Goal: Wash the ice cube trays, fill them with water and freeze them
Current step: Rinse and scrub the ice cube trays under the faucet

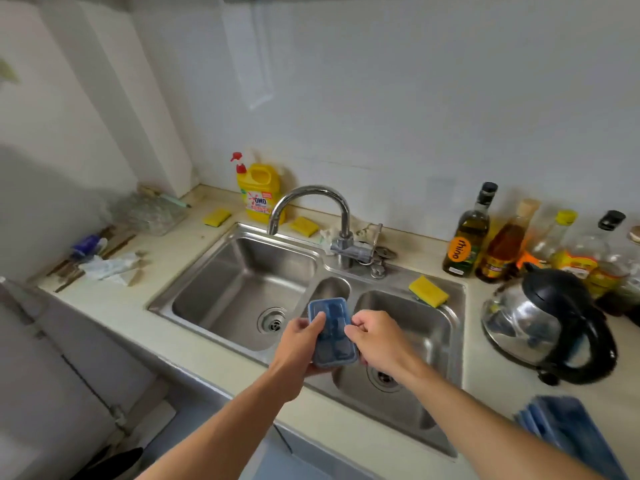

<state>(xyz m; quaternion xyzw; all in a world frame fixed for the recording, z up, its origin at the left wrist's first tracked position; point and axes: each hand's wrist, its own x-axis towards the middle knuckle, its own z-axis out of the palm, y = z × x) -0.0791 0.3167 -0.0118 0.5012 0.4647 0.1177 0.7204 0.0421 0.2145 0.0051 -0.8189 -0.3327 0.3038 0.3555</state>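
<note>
Here, a blue ice cube tray (333, 332) is held above the steel sink (221, 271), over the strip between its two bowls. It is gripped by the left hand (301, 341), thumb on top, and its right edge is pinched by the right hand (375, 341). More blue trays (568, 434) are seen on the counter (491, 382).

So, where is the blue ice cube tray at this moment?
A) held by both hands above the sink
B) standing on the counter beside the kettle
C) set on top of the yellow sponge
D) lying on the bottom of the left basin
A: the left hand and the right hand both grip the blue ice cube tray above the sink.
</note>
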